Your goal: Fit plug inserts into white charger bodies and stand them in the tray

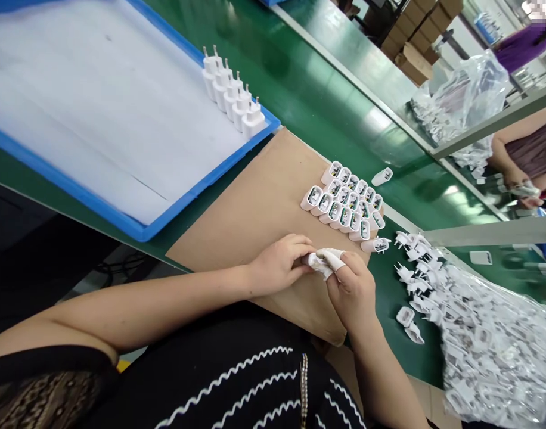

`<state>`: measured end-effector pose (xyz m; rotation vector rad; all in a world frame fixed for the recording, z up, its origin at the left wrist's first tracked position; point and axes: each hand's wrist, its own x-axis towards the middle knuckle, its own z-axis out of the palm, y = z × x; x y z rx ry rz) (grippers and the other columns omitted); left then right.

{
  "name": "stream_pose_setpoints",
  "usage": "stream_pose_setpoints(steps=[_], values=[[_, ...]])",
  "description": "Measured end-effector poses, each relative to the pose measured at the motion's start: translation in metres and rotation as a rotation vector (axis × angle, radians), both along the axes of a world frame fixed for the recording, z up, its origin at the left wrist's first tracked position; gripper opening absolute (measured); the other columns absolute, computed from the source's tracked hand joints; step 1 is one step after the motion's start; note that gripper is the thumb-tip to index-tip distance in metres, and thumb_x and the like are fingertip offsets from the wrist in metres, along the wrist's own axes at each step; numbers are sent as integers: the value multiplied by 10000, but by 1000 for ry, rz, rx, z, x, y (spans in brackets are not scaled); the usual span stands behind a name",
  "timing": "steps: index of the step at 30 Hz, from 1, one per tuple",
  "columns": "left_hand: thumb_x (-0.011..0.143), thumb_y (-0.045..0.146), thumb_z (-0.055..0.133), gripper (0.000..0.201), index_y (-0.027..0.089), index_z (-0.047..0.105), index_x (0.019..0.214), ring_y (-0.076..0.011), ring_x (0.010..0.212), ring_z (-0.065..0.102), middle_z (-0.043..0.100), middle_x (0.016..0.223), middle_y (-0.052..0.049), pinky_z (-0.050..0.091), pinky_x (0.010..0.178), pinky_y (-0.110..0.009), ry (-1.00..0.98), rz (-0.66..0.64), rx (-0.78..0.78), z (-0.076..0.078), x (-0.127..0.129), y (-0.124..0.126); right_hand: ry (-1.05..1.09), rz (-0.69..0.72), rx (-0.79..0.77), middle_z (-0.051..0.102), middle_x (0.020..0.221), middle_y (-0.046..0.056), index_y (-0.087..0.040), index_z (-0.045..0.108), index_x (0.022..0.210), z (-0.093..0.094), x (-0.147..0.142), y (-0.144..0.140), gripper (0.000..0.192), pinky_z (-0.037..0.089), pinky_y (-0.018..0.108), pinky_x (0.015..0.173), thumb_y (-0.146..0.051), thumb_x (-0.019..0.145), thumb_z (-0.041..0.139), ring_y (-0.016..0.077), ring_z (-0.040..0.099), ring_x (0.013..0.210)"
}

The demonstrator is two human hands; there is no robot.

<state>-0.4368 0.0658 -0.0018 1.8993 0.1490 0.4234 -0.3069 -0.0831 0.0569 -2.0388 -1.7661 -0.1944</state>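
My left hand (279, 265) is closed, its thumb and fingers pinching one end of a small white plug adapter (312, 260). Against the other end press the fingers of my right hand (356, 289), which wear white cloth finger covers (330, 260); these hide much of the piece. Just beyond my hands, several open white adapter housings (344, 201) with circuit boards inside stand in rows on a brown cardboard sheet (237, 208). One housing (375, 245) lies on its side near my right hand.
A blue-rimmed tray (201, 189) at left holds several closed plug adapters (232, 98), prongs up. Loose white plug caps (416, 268) and a clear bag (492, 339) full of them lie at right. Past the metal rail, another person's hands (521, 185) work near another bag (470, 101).
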Motion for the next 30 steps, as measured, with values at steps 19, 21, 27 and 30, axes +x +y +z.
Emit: stream_pose_setpoints(steps=[19, 21, 27, 30], values=[[920, 400, 711, 333, 260, 682, 1221, -216, 997, 701, 738, 1190, -42, 597, 888, -337, -36, 667, 180, 75, -56, 101, 47, -826, 82, 643, 1312, 294, -165, 625, 1417, -14, 98, -102, 637, 383, 712, 1073, -577, 946, 512, 514, 560, 1282], [899, 374, 714, 410, 226, 651, 1277, -218, 995, 687, 724, 1208, -51, 578, 885, -327, -15, 953, 318, 83, -59, 167, -60, -942, -87, 612, 1326, 347, -126, 601, 1441, -37, 136, -123, 731, 393, 735, 1017, -612, 909, 480, 557, 537, 1276], [851, 228, 679, 397, 100, 656, 1227, -233, 1038, 640, 723, 1150, -115, 479, 963, -313, 353, 1151, 296, 62, -18, 314, -182, -885, -156, 700, 978, 183, -193, 736, 1089, -71, 169, -137, 435, 507, 554, 813, -370, 834, 431, 401, 638, 883], [850, 219, 654, 336, 74, 684, 1152, -250, 1007, 647, 738, 1082, -129, 488, 927, -327, 413, 1080, 254, 52, 4, 320, -256, -880, -89, 648, 916, 179, -193, 718, 963, -60, 151, -132, 338, 480, 516, 750, -348, 836, 445, 384, 595, 858]])
